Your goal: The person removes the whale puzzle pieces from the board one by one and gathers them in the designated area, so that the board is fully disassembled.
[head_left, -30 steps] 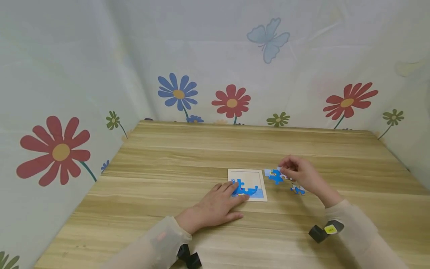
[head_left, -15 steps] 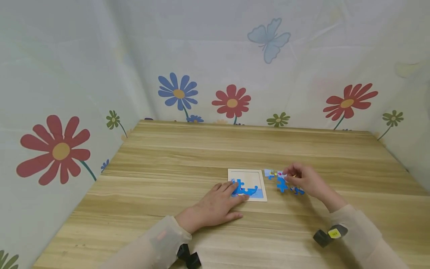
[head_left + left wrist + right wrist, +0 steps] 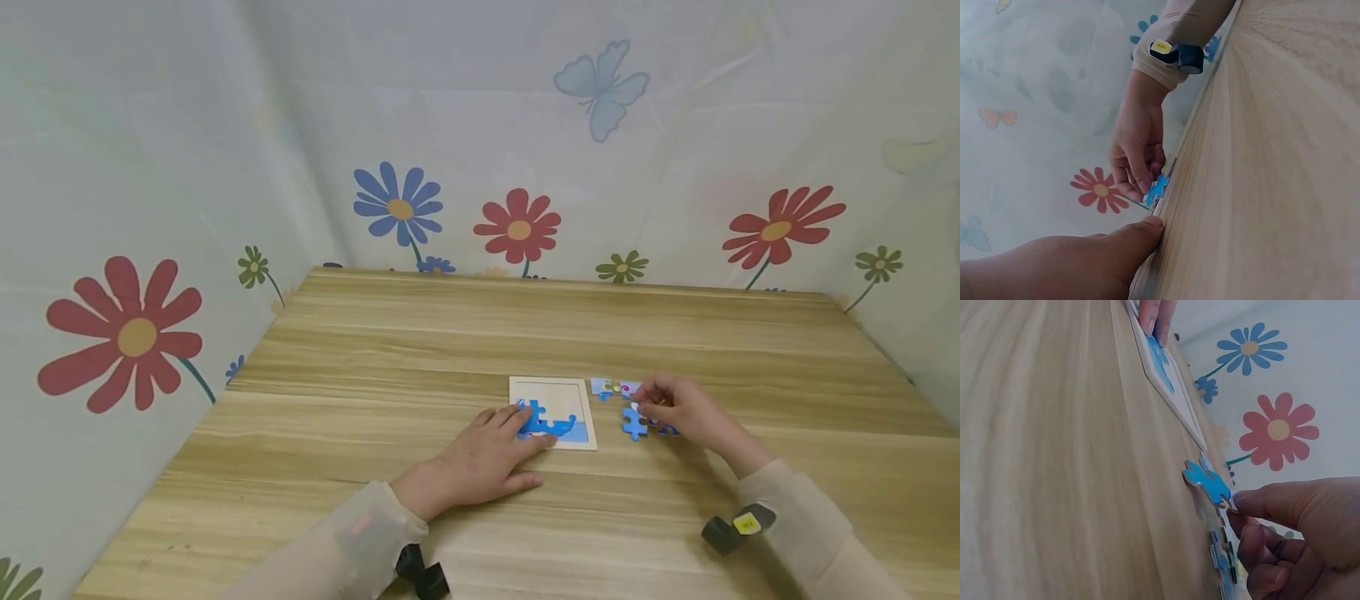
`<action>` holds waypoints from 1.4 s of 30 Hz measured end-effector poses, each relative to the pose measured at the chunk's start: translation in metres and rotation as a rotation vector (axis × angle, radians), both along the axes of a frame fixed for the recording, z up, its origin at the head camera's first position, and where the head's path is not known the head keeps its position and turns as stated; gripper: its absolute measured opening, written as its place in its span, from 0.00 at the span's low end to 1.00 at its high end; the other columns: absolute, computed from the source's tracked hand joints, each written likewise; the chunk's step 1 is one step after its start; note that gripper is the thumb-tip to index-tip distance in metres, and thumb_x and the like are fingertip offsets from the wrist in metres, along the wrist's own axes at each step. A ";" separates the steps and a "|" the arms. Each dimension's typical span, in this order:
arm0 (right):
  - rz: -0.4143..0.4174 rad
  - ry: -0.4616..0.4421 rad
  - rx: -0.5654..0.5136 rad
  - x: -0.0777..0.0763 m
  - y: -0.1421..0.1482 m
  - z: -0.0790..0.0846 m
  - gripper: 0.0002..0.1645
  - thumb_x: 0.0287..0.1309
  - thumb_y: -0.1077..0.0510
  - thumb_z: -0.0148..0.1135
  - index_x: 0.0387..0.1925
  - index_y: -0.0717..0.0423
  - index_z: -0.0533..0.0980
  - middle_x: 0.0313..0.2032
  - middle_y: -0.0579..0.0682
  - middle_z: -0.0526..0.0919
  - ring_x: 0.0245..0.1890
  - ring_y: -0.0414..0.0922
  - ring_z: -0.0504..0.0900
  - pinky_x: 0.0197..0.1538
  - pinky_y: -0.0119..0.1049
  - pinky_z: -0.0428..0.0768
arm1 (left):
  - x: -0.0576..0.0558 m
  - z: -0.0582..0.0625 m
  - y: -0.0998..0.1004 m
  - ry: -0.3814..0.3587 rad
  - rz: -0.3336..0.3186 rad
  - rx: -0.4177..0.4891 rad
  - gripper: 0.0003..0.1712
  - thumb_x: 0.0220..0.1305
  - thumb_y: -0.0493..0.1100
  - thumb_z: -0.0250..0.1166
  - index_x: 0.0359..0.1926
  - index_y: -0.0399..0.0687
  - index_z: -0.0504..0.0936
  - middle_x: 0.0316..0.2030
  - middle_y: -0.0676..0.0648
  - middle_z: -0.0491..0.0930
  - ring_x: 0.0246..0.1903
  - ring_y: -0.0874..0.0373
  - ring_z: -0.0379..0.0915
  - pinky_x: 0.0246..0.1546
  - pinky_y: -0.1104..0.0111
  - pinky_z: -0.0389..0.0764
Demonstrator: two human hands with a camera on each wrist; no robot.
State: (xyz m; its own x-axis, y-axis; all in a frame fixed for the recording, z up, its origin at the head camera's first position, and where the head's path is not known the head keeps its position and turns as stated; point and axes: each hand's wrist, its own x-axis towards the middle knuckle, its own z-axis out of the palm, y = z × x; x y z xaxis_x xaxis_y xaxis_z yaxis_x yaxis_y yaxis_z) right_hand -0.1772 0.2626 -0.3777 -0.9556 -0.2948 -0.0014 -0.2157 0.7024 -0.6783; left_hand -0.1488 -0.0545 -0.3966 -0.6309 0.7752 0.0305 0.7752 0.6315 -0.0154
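Observation:
A square wooden puzzle tray (image 3: 547, 386) lies on the table, its lower part filled with joined blue pieces (image 3: 553, 427). My left hand (image 3: 480, 458) rests flat with its fingertips on the tray's left side and the pieces there. To the right of the tray, my right hand (image 3: 686, 408) pinches a blue puzzle piece (image 3: 1209, 481) between thumb and index finger. In the right wrist view the piece is tilted and held above the tabletop. Loose puzzle pieces (image 3: 611, 387) lie beside the tray's upper right corner, and others (image 3: 1221, 565) lie partly hidden below my right hand.
The wood-grain table (image 3: 420, 333) reaches back to a white curtain (image 3: 465, 100) printed with flowers and a butterfly. Each sleeve carries a black wrist camera, one at the left (image 3: 422, 573) and one at the right (image 3: 731, 532).
My right hand has moved slightly toward me and to the right with the blue puzzle piece, uncovering the loose pieces near the tray's corner. My left hand has stayed in place.

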 end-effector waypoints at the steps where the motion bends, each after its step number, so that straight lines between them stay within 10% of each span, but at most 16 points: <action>1: 0.000 0.003 0.007 0.000 0.000 -0.001 0.06 0.61 0.64 0.60 0.39 0.63 0.78 0.32 0.51 0.79 0.28 0.36 0.71 0.30 0.28 0.73 | 0.000 0.000 0.000 -0.001 0.000 0.000 0.31 0.68 0.65 0.49 0.70 0.67 0.64 0.70 0.42 0.63 0.70 0.46 0.57 0.67 0.52 0.64; 42: -0.017 0.114 0.029 -0.013 -0.042 0.000 0.07 0.63 0.60 0.60 0.39 0.60 0.80 0.36 0.54 0.84 0.29 0.40 0.74 0.33 0.29 0.74 | 0.008 0.004 0.002 0.102 -0.037 -0.030 0.33 0.68 0.66 0.49 0.70 0.62 0.64 0.68 0.40 0.64 0.68 0.46 0.62 0.66 0.53 0.67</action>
State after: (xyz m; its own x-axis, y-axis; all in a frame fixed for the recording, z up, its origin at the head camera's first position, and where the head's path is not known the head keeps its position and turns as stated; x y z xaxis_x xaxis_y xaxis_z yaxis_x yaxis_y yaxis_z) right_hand -0.1897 0.2208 -0.3776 -0.9548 -0.2803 0.0991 -0.2783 0.7256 -0.6293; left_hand -0.1403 -0.0524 -0.3922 -0.5969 0.7993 0.0692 0.7913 0.6008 -0.1141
